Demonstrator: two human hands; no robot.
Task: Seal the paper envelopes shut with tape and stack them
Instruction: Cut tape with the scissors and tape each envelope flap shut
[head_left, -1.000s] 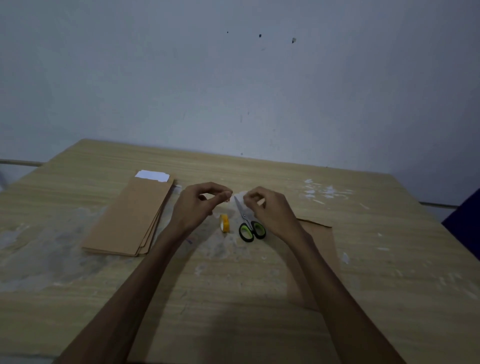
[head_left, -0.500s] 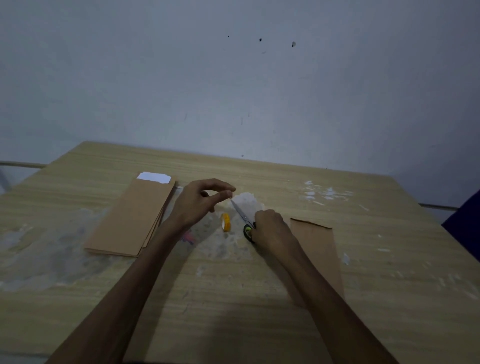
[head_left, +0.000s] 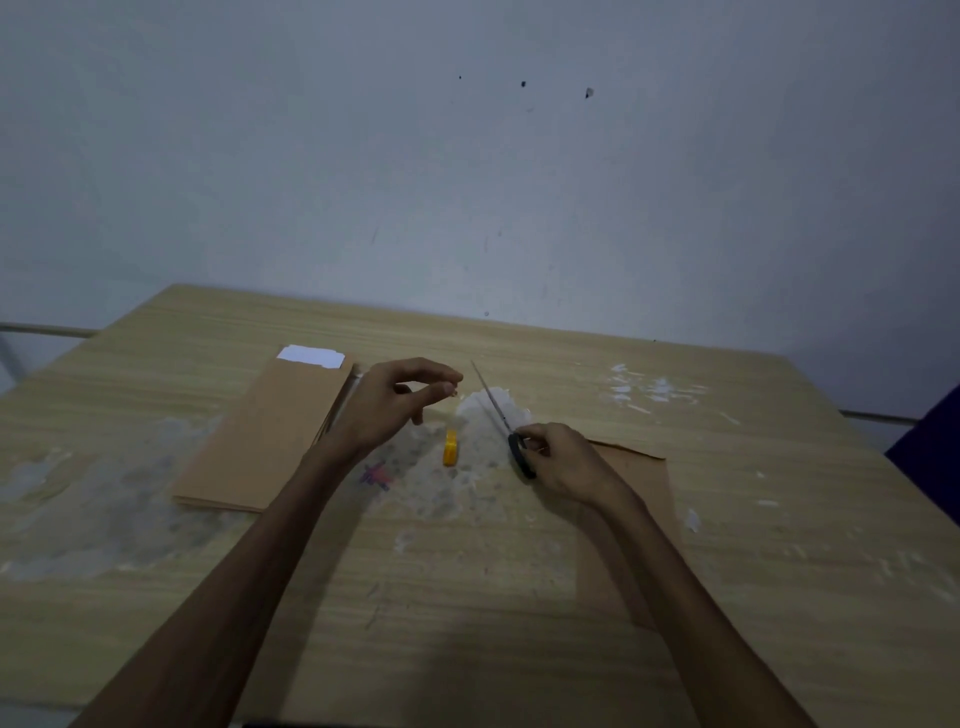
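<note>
Wide wooden table (head_left: 727, 597), scuffed with pale patches, set against a grey wall (head_left: 467, 182). At nine o'clock from the hands lies the stack of brown envelopes (head_left: 265, 441), a white slip (head_left: 310, 356) poking out at its far end. At four o'clock, a single envelope (head_left: 644, 483) lies flat, partly under the right forearm. Left hand (head_left: 387, 410) is raised, thumb and forefinger pinched together on something tiny; whether that is tape I can't tell. Right hand (head_left: 563, 460) grips the scissors (head_left: 501, 415) by the black handles, blades closed and pointing to eleven o'clock. Between the two hands stands the little yellow tape roll (head_left: 450, 447) on edge.
</note>
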